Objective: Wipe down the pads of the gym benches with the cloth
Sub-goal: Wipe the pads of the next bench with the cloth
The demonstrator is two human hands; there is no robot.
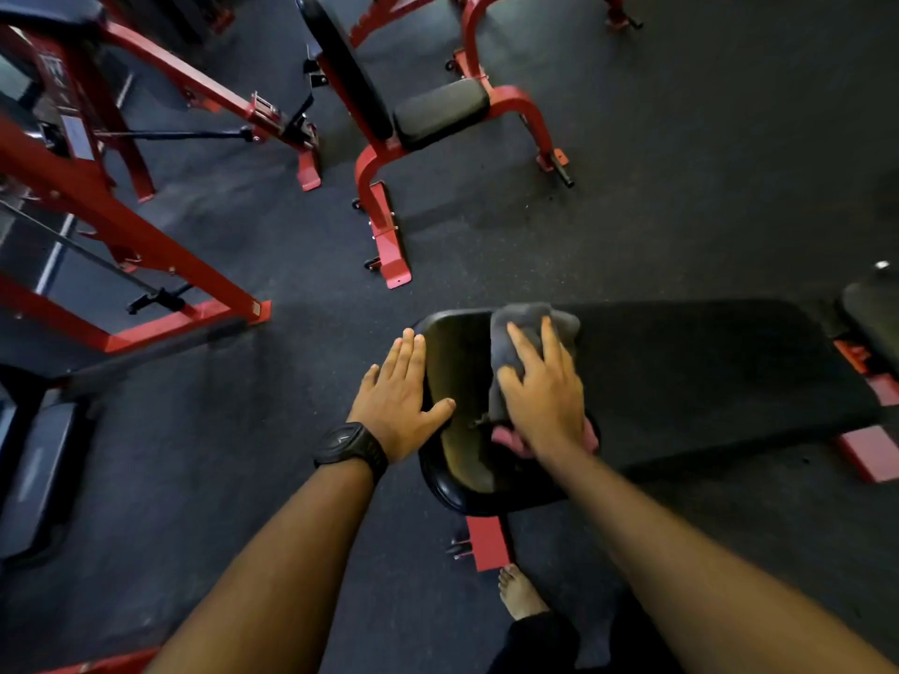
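A black flat bench pad [681,377] runs from the centre to the right of the head view. A grey cloth [523,328], with a pink part showing under my palm, lies on the pad's left end. My right hand [545,391] presses flat on the cloth with fingers spread. My left hand [399,396] rests open on the pad's left edge, fingers straight and thumb on the top surface. A black watch sits on my left wrist.
A red incline bench [438,114] with black pads stands beyond, its red foot [389,235] close to the flat bench. Red machine frames [121,226] fill the left side. Another pad [873,313] sits at the right edge. My bare foot [518,593] stands beside the bench's red base [486,542].
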